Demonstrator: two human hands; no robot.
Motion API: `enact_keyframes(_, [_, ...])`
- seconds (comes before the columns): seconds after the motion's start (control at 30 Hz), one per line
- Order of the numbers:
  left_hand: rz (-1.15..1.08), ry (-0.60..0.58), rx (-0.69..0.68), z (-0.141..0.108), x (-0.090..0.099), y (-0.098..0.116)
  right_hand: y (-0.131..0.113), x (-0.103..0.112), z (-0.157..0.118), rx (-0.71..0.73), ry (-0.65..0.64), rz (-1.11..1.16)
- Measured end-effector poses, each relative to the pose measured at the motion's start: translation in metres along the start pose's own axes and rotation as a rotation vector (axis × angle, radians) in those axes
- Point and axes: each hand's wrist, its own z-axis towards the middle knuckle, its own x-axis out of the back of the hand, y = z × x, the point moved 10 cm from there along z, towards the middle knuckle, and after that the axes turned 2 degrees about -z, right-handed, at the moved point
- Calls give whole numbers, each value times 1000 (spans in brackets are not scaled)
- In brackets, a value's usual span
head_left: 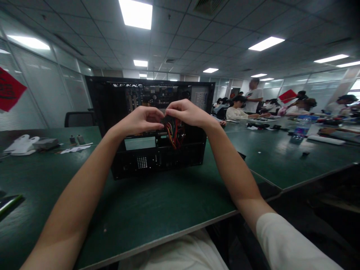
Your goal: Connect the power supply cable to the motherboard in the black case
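Observation:
A black computer case [180, 159] stands upright on the green table, its side open towards me. Inside it a motherboard [153, 96] shows at the top, with a silver power supply [200, 99] at the upper right. In front of the opening hangs a bundle of coloured cables [173, 137] in red, yellow, black and orange. My left hand [140, 120] has thumb and fingers closed around a dark connector at the end of this bundle. My right hand [187, 112] is pinched at the top of the cables, touching them close to my left fingertips.
The green table [157, 202] reaches left and right. On the left lie a white plastic bag [22, 144], a grey box [46, 144] and two small bottles. A green-edged device [9, 204] lies nearer. At right are a water bottle [301, 127] and several seated people.

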Motion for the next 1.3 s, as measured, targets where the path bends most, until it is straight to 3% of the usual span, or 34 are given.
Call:
enact_keyframes(0.23, [-24,13,-22,1,1,2,7,4,4,2,68,-16])
enact_keyframes(0.5, [-127,72,-30,1,6,-2,6,4,0,2,34,36])
enact_keyframes(0.77, [-143,55,-29,3,2,-4,9,6,3,-2,77,-34])
enact_keyframes(0.93, [-21,90,-39,3,-2,0,8,13,4,23,146,-64])
enact_keyframes(1.13, [265,137,-112,3,-7,15,25,19,8,-40,220,-60])
enact_keyframes(1.3, [470,150,-147,6,-10,11,32,15,10,-61,217,-37])
